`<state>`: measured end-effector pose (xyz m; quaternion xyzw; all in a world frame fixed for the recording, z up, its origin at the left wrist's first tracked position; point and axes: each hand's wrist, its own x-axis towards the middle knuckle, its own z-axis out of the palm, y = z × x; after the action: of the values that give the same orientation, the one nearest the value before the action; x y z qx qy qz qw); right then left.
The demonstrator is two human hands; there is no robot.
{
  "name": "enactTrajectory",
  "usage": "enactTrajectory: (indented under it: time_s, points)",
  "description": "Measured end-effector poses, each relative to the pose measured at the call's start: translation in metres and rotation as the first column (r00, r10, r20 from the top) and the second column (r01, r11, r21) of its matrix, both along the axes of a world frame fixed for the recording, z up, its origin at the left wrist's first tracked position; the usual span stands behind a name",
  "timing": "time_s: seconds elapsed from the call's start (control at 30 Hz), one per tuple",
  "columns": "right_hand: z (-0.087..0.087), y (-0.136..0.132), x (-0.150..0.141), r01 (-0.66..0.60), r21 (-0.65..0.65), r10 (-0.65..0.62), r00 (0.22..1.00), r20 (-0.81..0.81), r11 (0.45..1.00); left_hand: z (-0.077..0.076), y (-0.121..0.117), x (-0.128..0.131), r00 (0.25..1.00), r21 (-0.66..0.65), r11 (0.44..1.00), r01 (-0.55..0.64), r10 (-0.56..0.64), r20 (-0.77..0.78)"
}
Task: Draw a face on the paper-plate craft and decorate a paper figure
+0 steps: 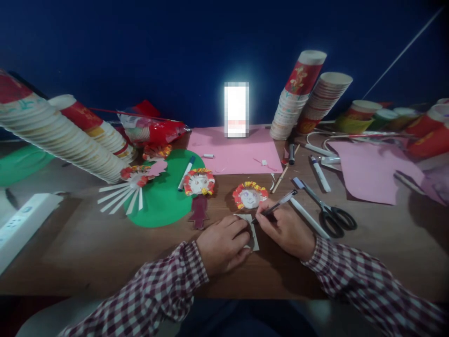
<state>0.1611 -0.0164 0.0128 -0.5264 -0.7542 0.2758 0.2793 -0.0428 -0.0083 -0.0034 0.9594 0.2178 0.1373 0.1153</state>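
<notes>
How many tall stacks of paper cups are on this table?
4: the near left stack, the far left stack, the inner right stack, and the outer right stack. Others may be hidden.

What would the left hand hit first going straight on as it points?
Probably the pen, near its tip, then the right hand holding it; depth is hard to judge from one view.

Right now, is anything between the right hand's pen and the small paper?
Nothing visible: the pen in the right hand has its tip at the small paper. The left hand covers the paper's left side.
</notes>
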Motion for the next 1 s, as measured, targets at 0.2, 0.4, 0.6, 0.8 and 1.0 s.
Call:
enactTrajectory:
  time_s: [0.2, 0.4, 0.6, 0.8, 1.0]
  points:
    - [0.0004, 0.0002, 0.0008, -0.023, -0.009, 0.023, 1.0, 0.015, 1.0, -0.0012, 0.001, -0.0005, 1.0, 0.01, 1.0, 0.0, 0.0, 0.008]
    - [0.0011, -0.0001, 0.0014, -0.023, -0.012, 0.023, 1.0, -0.001, 1.0, -0.0009, 0.001, 0.0, 1.0, -0.003, 1.0, -0.001, 0.001, 0.019]
    - [0.0011, -0.0001, 0.0018, -0.007, -0.002, 0.007, 1.0, 0.002, 1.0, 0.001, 0.0007, 0.0006, 1.0, 0.009, 1.0, -0.001, 0.001, 0.015]
    - [0.001, 0.0006, 0.002, -0.033, 0.012, 0.033, 0.999, 0.022, 0.999, 0.0006, 0.0009, 0.0006, 1.0, 0.008, 1.0, -0.005, 0.005, 0.02]
    - [0.0016, 0.0006, 0.002, -0.03, -0.009, 0.03, 1.0, 0.007, 1.0, 0.0005, 0.0015, 0.0009, 1.0, 0.018, 1.0, 0.007, -0.008, 0.028]
